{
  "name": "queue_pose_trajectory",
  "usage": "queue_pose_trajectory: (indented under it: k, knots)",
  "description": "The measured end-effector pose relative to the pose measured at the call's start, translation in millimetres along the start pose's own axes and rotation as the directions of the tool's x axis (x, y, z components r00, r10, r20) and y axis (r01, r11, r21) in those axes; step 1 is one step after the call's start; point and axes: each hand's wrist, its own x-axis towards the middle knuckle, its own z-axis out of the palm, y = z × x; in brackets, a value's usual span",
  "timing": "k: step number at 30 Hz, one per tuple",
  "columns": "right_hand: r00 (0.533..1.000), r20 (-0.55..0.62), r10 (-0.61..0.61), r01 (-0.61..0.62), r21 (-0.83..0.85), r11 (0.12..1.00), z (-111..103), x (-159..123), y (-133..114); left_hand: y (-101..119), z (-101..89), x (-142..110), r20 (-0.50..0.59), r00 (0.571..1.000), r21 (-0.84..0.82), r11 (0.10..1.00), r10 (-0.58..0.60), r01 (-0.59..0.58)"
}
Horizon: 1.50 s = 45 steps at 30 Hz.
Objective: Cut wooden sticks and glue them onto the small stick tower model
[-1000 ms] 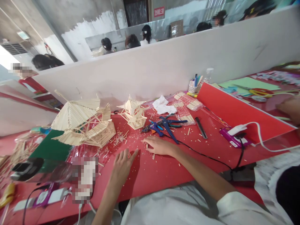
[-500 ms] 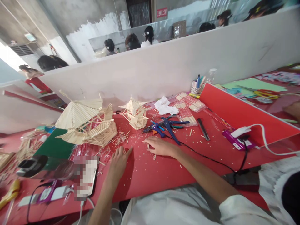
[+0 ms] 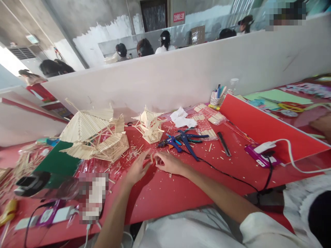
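Both hands meet in mid-table over the red tabletop (image 3: 155,196). My left hand (image 3: 138,168) has thumb and fingers curved around a short wooden stick (image 3: 152,157), small and partly hidden. My right hand (image 3: 170,162) comes from the other side, thumb and forefinger pinched on another small stick piece. Behind my hands stands a small pagoda-like model (image 3: 150,129) of wooden sticks. A larger stick model (image 3: 88,129) with a slatted roof lies further left. Blue-handled cutting pliers (image 3: 186,141) and a blue glue gun (image 3: 173,143) lie just beyond my right hand.
A phone (image 3: 96,196) and a bottle (image 3: 51,186) lie at the front left. Purple power strips (image 3: 261,156) sit at both sides, and a black cable crosses the right. A red board (image 3: 271,127) leans at the right; a white partition (image 3: 155,79) runs behind.
My left hand has lifted from the table and moved right and away from me. My right hand has shifted slightly left, so the two are now close together.
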Motion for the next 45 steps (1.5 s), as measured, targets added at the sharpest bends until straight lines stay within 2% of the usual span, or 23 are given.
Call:
queue_pose_trajectory:
  k: [5, 8, 11, 13, 18, 22, 25, 28, 31, 33, 37, 41, 45]
  knots:
    - [1.0, 0.003, 0.028, -0.028, 0.022, 0.999, 4, 2, 2, -9, 3.6, -9, 0.013, 1.0, 0.126, 0.992, -0.015, 0.013]
    - [0.995, -0.05, 0.086, -0.077, 0.163, 0.984, 1, 1, -3, -6, 3.4, -9, 0.001, 1.0, 0.176, 0.984, 0.006, -0.006]
    - [0.983, -0.092, 0.157, -0.102, 0.432, 0.896, 1, 2, -4, 0, 5.3, -8, 0.02, 0.997, 0.21, 0.974, 0.079, -0.082]
    - [0.976, -0.101, 0.192, -0.105, 0.554, 0.826, 3, 3, -1, 3, 7.6, -8, 0.032, 0.991, 0.233, 0.963, 0.129, -0.133]
    - [0.964, -0.035, 0.264, -0.183, 0.632, 0.753, 7, 6, 9, 9, 11.4, -7, 0.011, 0.984, 0.232, 0.957, 0.175, -0.173]
    - [0.952, -0.007, 0.307, -0.215, 0.701, 0.68, 7, 8, 10, 12, 9.4, -5, -0.04, 0.992, 0.146, 0.983, 0.117, -0.11]
    - [0.958, 0.013, 0.287, -0.202, 0.738, 0.644, 9, 9, 9, 12, 8.1, -5, -0.045, 0.994, 0.109, 0.99, 0.096, -0.091]
    - [0.965, 0.025, 0.262, -0.193, 0.743, 0.641, 10, 8, 9, 10, 8.8, -4, -0.084, 0.993, 0.06, 0.995, 0.078, -0.074]
    - [0.964, 0.014, 0.267, -0.197, 0.709, 0.677, 9, 7, 8, 9, 10.7, -3, -0.138, 0.99, -0.087, 0.996, 0.01, -0.022]
    - [0.966, -0.006, 0.258, -0.188, 0.666, 0.721, 8, 6, 6, 10, 11.9, -2, -0.175, 0.98, -0.229, 0.972, -0.098, 0.056]
    - [0.976, -0.045, 0.211, -0.145, 0.586, 0.797, 7, 5, 3, 17, 13.6, 3, -0.209, 0.934, -0.47, 0.867, -0.291, 0.164]
    - [0.977, 0.015, 0.211, -0.176, 0.612, 0.771, 11, 3, 3, 23, 14.7, 7, -0.194, 0.921, -0.542, 0.819, -0.339, 0.187]
    - [0.975, 0.011, 0.222, -0.176, 0.646, 0.743, 11, 3, 4, 25, 16.8, 8, -0.198, 0.913, -0.584, 0.791, -0.357, 0.182]
